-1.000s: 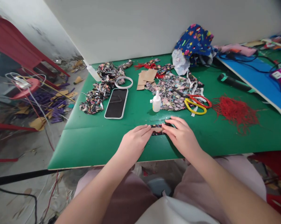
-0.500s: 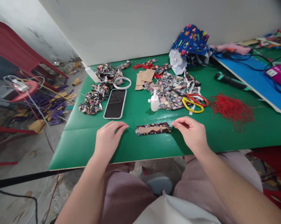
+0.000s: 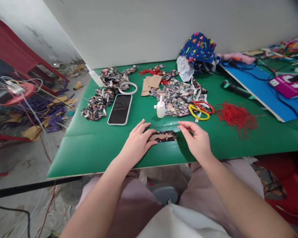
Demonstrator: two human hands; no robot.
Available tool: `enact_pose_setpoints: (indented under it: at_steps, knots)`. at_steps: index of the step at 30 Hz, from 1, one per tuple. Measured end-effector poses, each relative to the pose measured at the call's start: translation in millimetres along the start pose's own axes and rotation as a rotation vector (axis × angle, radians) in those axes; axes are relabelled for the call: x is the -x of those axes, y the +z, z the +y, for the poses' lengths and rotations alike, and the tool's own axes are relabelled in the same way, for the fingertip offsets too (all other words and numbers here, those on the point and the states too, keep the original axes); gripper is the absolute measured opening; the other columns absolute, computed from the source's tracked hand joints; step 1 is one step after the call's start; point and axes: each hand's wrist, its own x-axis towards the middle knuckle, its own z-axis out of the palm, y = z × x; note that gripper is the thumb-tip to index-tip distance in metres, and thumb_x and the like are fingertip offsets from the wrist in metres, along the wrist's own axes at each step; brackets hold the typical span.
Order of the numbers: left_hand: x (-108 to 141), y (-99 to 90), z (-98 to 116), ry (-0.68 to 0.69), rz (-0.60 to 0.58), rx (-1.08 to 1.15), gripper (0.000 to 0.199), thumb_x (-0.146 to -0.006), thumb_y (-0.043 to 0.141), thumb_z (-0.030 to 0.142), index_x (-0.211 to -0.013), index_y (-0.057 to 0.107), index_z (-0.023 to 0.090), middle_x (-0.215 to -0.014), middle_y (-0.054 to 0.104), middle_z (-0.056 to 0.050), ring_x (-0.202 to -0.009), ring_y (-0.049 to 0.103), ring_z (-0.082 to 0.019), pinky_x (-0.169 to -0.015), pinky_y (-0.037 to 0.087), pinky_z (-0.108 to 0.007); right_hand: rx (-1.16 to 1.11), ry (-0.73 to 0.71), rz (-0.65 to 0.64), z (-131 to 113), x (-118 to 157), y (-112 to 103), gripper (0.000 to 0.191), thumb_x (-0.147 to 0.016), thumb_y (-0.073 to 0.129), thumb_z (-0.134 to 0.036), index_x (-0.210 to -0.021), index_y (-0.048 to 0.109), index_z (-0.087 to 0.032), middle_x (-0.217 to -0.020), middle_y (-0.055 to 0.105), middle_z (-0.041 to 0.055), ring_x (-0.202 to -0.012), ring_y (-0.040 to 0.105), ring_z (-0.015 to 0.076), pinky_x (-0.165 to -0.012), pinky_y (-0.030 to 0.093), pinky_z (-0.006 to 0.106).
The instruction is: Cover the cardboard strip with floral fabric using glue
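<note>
A small cardboard strip (image 3: 164,136) edged with black floral fabric lies flat near the table's front edge, a band of brown card showing along its middle. My left hand (image 3: 137,140) is over its left end, thumb at the near edge and fingers at the far edge, gripping it. Just past the strip's right end, my right hand (image 3: 197,137) is raised with thumb and forefinger in a pinch; whatever may be between them is too small to make out. Behind the strip stands a small white glue bottle (image 3: 160,108), its nozzle up.
Behind are a phone (image 3: 120,109), a white ring (image 3: 128,88), brown card pieces (image 3: 151,82), floral fabric (image 3: 173,96) and scissors (image 3: 200,110) with red and yellow handles. Red shreds (image 3: 235,117), a cutter (image 3: 235,88) and a blue board (image 3: 255,89) are on the right.
My left hand has moved right from beside the strip onto its left end. The right hand stays pinched near the other end. The camera view has shifted slightly.
</note>
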Motion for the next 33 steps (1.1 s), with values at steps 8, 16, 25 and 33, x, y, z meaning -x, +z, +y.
enact_pose_setpoints:
  at_steps: [8, 16, 25, 33]
  knots:
    - [-6, -10.0, 8, 0.016, -0.005, 0.109, 0.025, -0.076, 0.063, 0.03, -0.095, 0.052, 0.018, -0.099, 0.057, -0.006, -0.106, 0.05, -0.026, -0.088, 0.042, -0.043, -0.008, -0.01, 0.006, -1, 0, -1, 0.023, -0.084, 0.049, -0.034, -0.099, 0.062, -0.021, -0.093, 0.067, 0.0054, -0.085, 0.063, 0.0164, -0.079, 0.05, 0.033]
    - [-11, -4.9, 17, 0.006, -0.05, 0.191, 0.016, -0.082, 0.054, 0.021, -0.098, 0.054, 0.02, -0.089, 0.064, -0.002, -0.084, 0.058, -0.019, -0.076, 0.042, -0.032, -0.077, -0.069, -0.275, -5, 1, 3, 0.031, -0.075, 0.062, -0.025, -0.106, 0.058, -0.024, -0.088, 0.068, 0.0004, -0.081, 0.063, 0.0132, -0.078, 0.05, 0.029]
    - [-13, -17.0, 28, -0.196, -0.182, 0.628, 0.033, -0.086, 0.043, 0.04, -0.082, 0.068, 0.019, -0.074, 0.068, 0.002, -0.067, 0.059, -0.012, -0.061, 0.042, -0.02, -0.232, 0.037, -0.296, -4, 1, 1, 0.031, -0.074, 0.061, -0.019, -0.104, 0.059, -0.025, -0.074, 0.064, -0.0041, -0.067, 0.06, 0.0091, -0.068, 0.05, 0.023]
    - [-12, -8.7, 28, -0.36, -0.323, 1.025, 0.03, -0.081, 0.05, 0.042, -0.085, 0.065, 0.015, -0.073, 0.066, -0.003, -0.069, 0.063, -0.015, -0.057, 0.049, -0.022, -0.39, 0.129, -0.333, -6, 0, -2, 0.036, -0.074, 0.063, -0.026, -0.109, 0.056, -0.025, -0.076, 0.064, -0.0026, -0.068, 0.059, 0.0098, -0.066, 0.049, 0.023]
